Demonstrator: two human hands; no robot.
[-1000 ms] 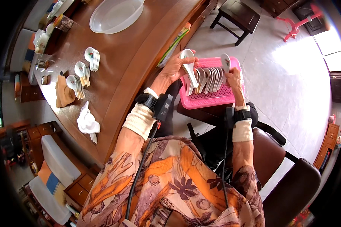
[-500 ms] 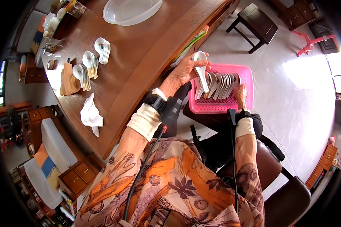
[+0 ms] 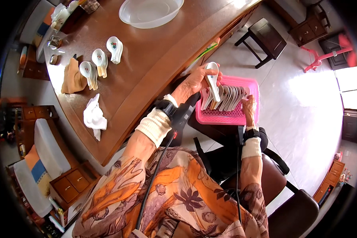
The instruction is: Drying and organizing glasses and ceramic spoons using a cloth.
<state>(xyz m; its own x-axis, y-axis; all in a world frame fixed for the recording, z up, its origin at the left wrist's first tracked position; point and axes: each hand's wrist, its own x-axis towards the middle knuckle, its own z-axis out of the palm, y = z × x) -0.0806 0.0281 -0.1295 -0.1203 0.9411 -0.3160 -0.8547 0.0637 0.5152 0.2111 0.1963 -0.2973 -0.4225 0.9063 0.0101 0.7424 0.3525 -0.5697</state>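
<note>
Spoon (image 3: 212, 84), white, is pinched between the thumb and fingers of the left hand (image 3: 196, 80), its bowl up and its handle slanting down over the left end of a pink basket (image 3: 222, 119); whether others nest behind it cannot be told. The right hand (image 3: 248, 108) is at the row's other end, inside the basket's right edge, fingers curled against the last spoons; whether they grip one cannot be told. Between the hands, a row of white spoons (image 3: 232, 98) leans side by side across the basket, with the perforated bottom bare along its near edge. Cream cuffs (image 3: 154, 126) and black straps circle both wrists. Left of the basket, past the long edge nearest the person, a brown wooden table (image 3: 158, 59) carries three nested stacks of white spoons (image 3: 100, 63), set in a slanting line toward its left edge. A brown cloth (image 3: 73, 77) lies at that edge, and a crumpled white cloth (image 3: 95, 117) sits nearer the table's near corner. Farther along the table is a translucent oval basin (image 3: 150, 14). Beyond the basket, a dark stool (image 3: 261, 41) stands on the pale floor (image 3: 281, 103).
</note>
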